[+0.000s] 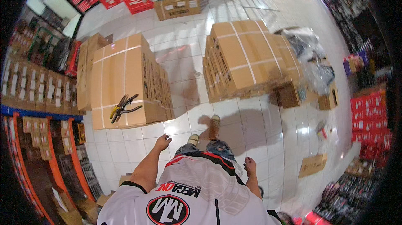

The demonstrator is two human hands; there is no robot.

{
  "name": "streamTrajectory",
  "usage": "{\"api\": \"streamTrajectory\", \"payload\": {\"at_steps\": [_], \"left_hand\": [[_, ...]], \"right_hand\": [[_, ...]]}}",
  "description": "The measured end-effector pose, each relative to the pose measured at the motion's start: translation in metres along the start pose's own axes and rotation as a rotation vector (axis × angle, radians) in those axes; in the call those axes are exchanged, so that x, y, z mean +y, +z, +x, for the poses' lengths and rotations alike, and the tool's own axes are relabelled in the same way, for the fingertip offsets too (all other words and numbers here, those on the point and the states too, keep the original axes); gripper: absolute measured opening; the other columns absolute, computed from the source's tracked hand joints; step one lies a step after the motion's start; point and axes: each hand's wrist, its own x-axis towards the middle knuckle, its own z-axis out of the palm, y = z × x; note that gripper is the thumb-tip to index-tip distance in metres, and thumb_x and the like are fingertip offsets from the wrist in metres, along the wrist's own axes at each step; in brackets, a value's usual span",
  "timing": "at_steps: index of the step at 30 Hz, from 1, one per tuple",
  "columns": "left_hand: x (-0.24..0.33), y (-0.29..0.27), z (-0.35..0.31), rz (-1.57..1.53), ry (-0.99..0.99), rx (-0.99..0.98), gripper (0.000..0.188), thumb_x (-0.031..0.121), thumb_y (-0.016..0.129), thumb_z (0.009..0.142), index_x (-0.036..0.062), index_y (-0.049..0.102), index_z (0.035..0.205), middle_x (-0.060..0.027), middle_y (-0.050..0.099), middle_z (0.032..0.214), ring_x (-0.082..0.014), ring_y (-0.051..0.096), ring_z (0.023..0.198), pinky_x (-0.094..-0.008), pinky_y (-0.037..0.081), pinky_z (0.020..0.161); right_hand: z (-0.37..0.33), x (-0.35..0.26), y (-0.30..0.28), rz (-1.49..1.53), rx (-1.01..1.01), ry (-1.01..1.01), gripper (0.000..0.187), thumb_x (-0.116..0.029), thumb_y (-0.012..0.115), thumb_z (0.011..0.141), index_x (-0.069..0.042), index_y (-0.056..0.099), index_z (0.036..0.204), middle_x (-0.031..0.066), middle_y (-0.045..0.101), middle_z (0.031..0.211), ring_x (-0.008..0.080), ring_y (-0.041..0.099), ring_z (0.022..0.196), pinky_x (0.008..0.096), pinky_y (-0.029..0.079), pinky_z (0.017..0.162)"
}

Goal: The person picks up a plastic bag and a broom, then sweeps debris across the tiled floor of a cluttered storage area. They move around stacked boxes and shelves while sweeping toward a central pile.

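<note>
Person stood on white tiled floor (276, 141), left hand (162, 143) loosely curled, empty, near strapped carton (123, 80) bearing pliers (122, 107), right hand (250, 166) half-closed, holding nothing, second carton stack (247, 57) ahead right.

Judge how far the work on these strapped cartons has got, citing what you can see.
Done: nothing shows as opened; both carton stacks, left and right, keep their white straps. In hand: nothing; the left hand and right hand are empty. Left: the pliers lie unused on the left stack.

Stockroom: strapped cartons (125, 82), stocked shelves (37, 86)
</note>
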Motion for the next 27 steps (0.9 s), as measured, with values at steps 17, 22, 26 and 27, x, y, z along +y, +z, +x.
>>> {"api": "streamTrajectory", "payload": {"at_steps": [17,22,26,27], "left_hand": [[0.265,-0.183,0.023,-0.282,0.293,0.409,0.031,0.029,0.066,0.093,-0.0011,0.069,0.099,-0.0192,0.067,0.111,-0.037,0.065,0.103,-0.0405,0.051,0.091],[0.275,-0.303,0.104,-0.355,0.467,0.622,0.024,0.021,0.066,0.093,-0.0016,0.068,0.1,-0.0199,0.067,0.108,-0.0381,0.063,0.102,-0.0422,0.05,0.092],[0.259,-0.405,0.173,-0.35,0.424,0.82,0.02,0.019,0.067,0.091,0.0021,0.069,0.102,-0.0176,0.066,0.115,-0.0367,0.06,0.111,-0.0432,0.046,0.098],[0.253,-0.429,0.195,-0.31,0.404,0.854,0.021,0.02,0.067,0.091,0.0029,0.07,0.102,-0.0172,0.065,0.117,-0.0366,0.059,0.113,-0.0434,0.046,0.099]], "right_hand": [[0.109,-0.587,0.037,0.185,0.198,-1.059,0.033,-0.023,0.057,0.102,0.002,0.062,0.124,0.0107,0.066,0.114,0.0196,0.06,0.102,0.0328,0.048,0.092],[0.082,-0.675,0.173,0.293,-0.011,-1.099,0.029,-0.021,0.061,0.101,0.001,0.064,0.119,0.0078,0.065,0.115,0.0171,0.059,0.1,0.0323,0.047,0.093],[0.058,-0.702,0.275,-0.133,0.01,-1.088,0.024,-0.018,0.06,0.099,-0.002,0.066,0.115,0.0116,0.067,0.11,0.0236,0.063,0.103,0.0332,0.048,0.091],[0.056,-0.709,0.297,-0.169,-0.055,-1.1,0.023,-0.017,0.062,0.098,-0.003,0.067,0.116,0.011,0.067,0.109,0.0223,0.063,0.1,0.0322,0.049,0.09]]}}
